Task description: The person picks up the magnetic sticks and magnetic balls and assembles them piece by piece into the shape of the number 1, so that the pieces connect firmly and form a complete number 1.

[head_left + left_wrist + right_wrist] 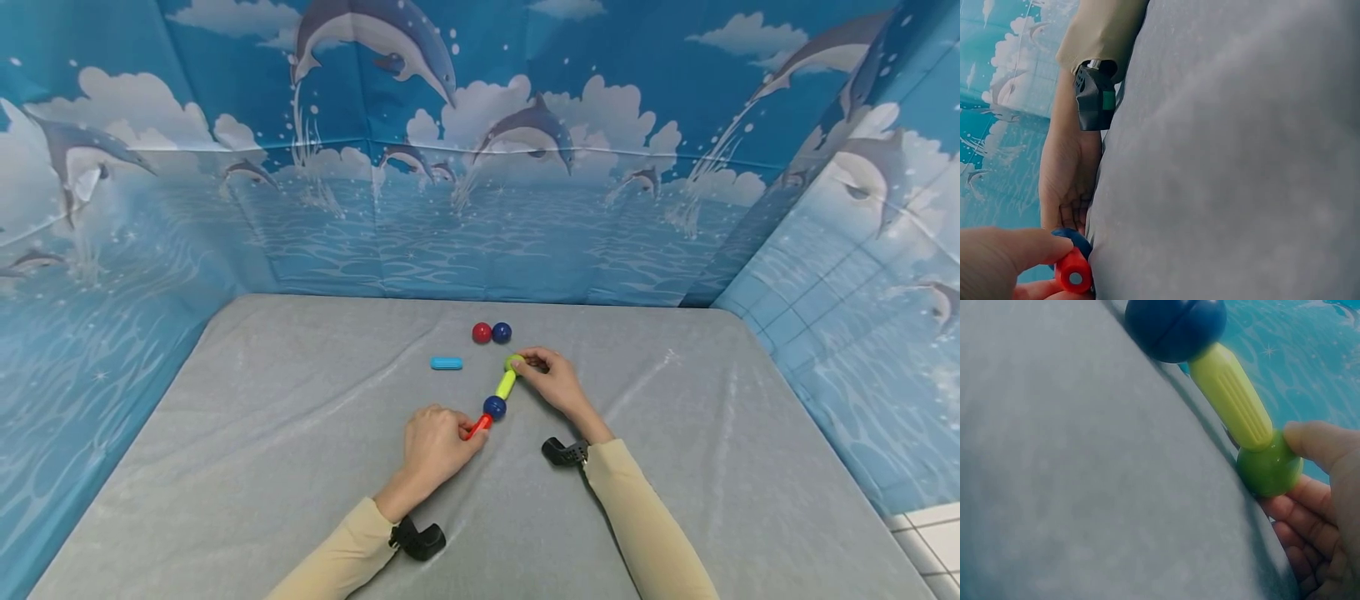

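A chain of toy pieces lies slantwise on the table: a red rod, a dark blue ball, a yellow-green rod and a green ball. My left hand pinches the red rod between thumb and fingers at the near end. At the far end my right hand holds the green ball, thumb on one side and fingers on the other in the right wrist view. The red rod's free end faces the left wrist camera, showing a round metallic spot.
Beyond the chain, a red ball and another dark blue ball sit side by side. A light blue rod lies to their near left. Grey cloth covers the table; a dolphin-print curtain stands behind and along the sides.
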